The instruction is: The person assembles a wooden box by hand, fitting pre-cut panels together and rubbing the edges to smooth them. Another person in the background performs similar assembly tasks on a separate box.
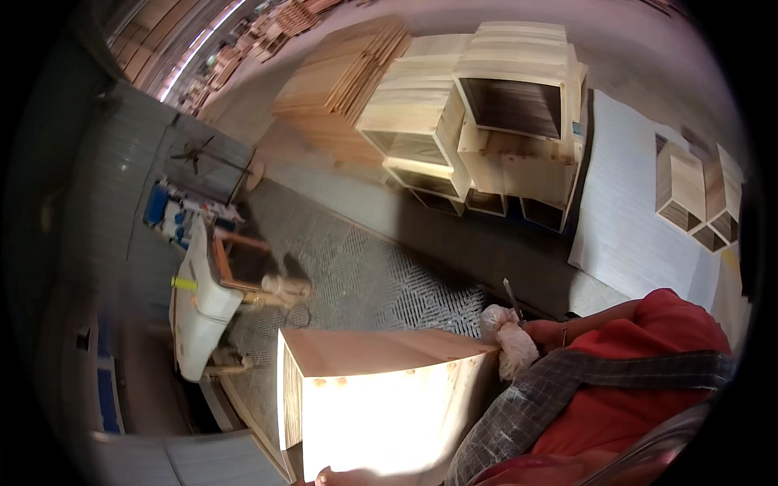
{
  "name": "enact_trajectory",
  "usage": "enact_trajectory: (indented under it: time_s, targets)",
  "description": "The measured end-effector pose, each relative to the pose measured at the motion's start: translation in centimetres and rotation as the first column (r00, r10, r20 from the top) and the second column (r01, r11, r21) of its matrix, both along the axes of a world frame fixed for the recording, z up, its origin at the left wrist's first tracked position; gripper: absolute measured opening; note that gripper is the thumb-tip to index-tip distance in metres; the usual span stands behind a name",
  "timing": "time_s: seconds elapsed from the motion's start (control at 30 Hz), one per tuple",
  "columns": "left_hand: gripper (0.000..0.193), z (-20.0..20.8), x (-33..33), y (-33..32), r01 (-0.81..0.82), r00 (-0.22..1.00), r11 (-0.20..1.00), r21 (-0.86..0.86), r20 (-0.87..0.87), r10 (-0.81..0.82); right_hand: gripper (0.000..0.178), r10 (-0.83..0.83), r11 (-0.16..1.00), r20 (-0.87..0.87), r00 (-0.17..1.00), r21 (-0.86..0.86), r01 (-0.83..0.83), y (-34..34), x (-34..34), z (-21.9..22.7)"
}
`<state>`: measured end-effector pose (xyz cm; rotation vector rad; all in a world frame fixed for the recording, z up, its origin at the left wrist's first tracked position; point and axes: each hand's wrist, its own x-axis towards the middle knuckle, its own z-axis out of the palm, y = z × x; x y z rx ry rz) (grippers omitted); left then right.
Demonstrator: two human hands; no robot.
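Observation:
A pale wooden box point(397, 350) stands in front of me, its near side washed out by bright light. My right hand point(545, 334) is closed beside the box's right end, around a crumpled whitish plastic bundle point(516, 350). A thin, blade-like tool point(510, 293) sticks up from that same hand; its exact kind is unclear. Only fingertips of my left hand point(322, 476) show at the lower edge of the picture, bent against the bottom left of the box. The rest of that hand is out of the picture.
Stacked open wooden boxes point(510, 61) and a pile of wooden panels point(344, 73) stand beyond the patterned mat point(356, 259). At right, smaller boxes point(681, 182) sit on a white sheet point(616, 194). A white container point(203, 296) and a wooden-framed stand point(243, 257) are at left.

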<state>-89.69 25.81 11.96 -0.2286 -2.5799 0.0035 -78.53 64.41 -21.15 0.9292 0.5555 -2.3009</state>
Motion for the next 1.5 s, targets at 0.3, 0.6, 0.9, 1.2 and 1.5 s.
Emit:
enact_trajectory:
  time_s: [0.3, 0.6, 0.9, 1.2, 1.5]
  targets:
    - [0.037, 1.2, -29.2, 7.2, 0.346, 0.936, 0.93, 0.123, 0.013, -0.351, 0.02, -0.484, 0.873, -0.284, 0.828, -0.091, 0.48, 2.6, -13.0, 7.5]
    - [0.056, 9.4, -54.4, 32.6, 0.813, 0.515, 0.455, 0.363, -0.082, -0.853, 0.018, 0.133, -0.231, -0.104, 0.986, 0.964, 0.133, 5.8, -22.3, 14.7]
    - [0.045, 11.3, -67.4, 57.1, 0.681, 0.362, 0.344, 0.646, 0.112, -0.925, 0.022, 0.021, 0.188, -0.498, 0.867, 0.853, 0.486, 12.7, -26.5, 16.5]
    - [0.032, 6.5, -73.2, 76.0, 0.574, 0.098, 0.299, 0.762, 0.299, -0.949, 0.031, -0.863, 0.279, -0.493, 0.112, -0.278, 0.919, 14.0, -30.4, 16.3]
    - [0.037, 0.4, -78.4, 92.5, 0.662, -0.275, 0.037, 0.748, 0.289, -0.917, 0.04, -0.881, -0.024, -0.377, -0.286, -0.567, 0.823, 17.8, -41.5, 17.8]
